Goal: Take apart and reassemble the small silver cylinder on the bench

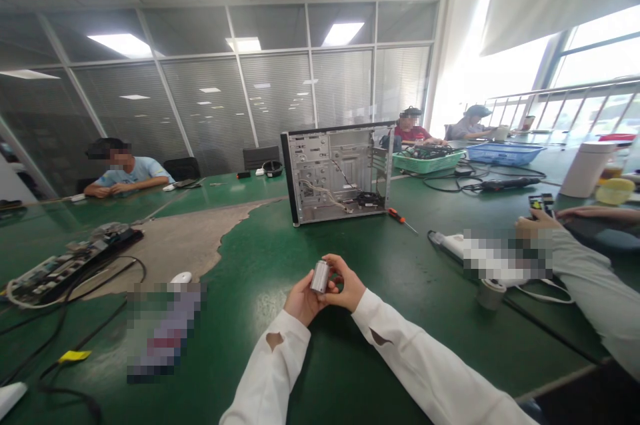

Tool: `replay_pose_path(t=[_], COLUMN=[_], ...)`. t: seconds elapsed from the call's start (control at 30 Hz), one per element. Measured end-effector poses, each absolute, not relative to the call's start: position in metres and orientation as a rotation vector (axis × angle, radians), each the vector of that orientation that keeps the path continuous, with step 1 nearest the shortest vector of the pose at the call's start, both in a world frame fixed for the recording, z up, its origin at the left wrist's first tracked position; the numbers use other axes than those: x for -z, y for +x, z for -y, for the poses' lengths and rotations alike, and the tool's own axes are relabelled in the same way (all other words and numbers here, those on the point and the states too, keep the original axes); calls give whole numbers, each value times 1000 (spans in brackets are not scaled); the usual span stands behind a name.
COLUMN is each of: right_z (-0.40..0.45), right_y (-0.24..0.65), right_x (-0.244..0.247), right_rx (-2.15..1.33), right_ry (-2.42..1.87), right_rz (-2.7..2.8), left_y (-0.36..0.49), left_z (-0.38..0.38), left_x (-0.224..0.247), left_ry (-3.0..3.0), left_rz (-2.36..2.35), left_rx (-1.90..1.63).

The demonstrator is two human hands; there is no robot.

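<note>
Left end of the bench point(250, 331): a long circuit-board assembly point(80, 261) lies towards the left edge, black cables trailing beside it; nearer the front-left corner, a yellow tag point(75, 356) wraps one cable. At the far edge, left part, a person in a light blue shirt point(134, 173) sits with forearms on the top. Further right, a pixelated flat purplish item point(167, 338), with a white mouse point(181, 277) just beyond, near a ragged tan patch. Middle, by the near edge: left grip point(303, 301) closed round the lower left side of a silver cylinder point(320, 276), which is tilted and held above the surface; beyond it, towards the far edge, an open computer case point(340, 175) stands upright, wiring inside. Right grip point(349, 286) also closed on the cylinder, fingers at its top and right side. An orange-handled screwdriver point(403, 221) lies by the case's lower right corner. Farther right, towards the far edge: green basket point(430, 163), then blue basket point(505, 155). At the right edge, a co-worker's sleeve point(585, 285) and a pale tumbler point(586, 170).
</note>
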State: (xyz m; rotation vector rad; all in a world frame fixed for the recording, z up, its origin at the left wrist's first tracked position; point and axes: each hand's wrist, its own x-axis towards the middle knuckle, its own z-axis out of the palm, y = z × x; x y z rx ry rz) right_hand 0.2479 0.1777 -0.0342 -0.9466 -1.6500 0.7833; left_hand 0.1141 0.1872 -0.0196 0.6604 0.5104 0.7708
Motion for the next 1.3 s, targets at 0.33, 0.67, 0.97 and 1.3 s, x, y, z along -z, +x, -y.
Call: replay_pose_path(t=[0.33,0.67,0.97,1.3], right_z=[-175,-179,-173,-175], right_y=[249,245,249,249], right_x=[31,43,31,33], right_rx=[-588,-337,-553,-898], right_ry=[-1055,-1107,-1024,-907], right_rz=[1720,1765,1813,1736], left_y=[120,123,118,114], left_z=[-194,-194,-199,-190], left_x=[29,35,37,27], left_ry=[1114,1356,1058,756], left_rz=[-959,-942,-862,-670], left_rx=[-1105,-1245,-1097,-978])
